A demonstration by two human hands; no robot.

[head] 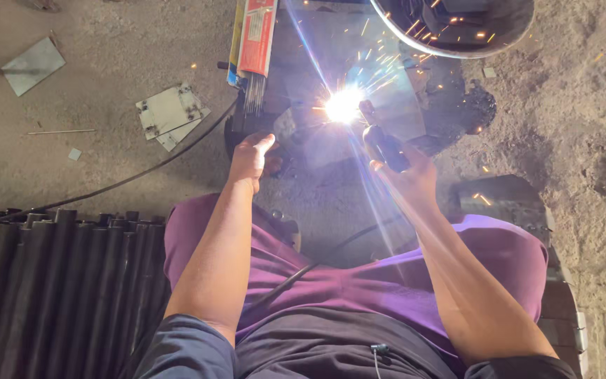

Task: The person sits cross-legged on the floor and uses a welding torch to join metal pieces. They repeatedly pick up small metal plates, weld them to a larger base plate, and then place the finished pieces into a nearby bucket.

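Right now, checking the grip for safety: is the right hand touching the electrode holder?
Touching. The head view shows the right hand wrapped around the dark electrode holder, fingers closed on its handle, no gap.

Bare floor (106, 56) left lies open; pipes (50, 281) and electrode packet (255, 35) crowd hands.

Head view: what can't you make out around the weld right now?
- Weld joint under the arc glare: washed out by glare.
- Electrode tip from the holder in the right hand: lost in glare.
- Left hand fingers: curl out of sight.
- Round metal vessel: cut by the top edge.
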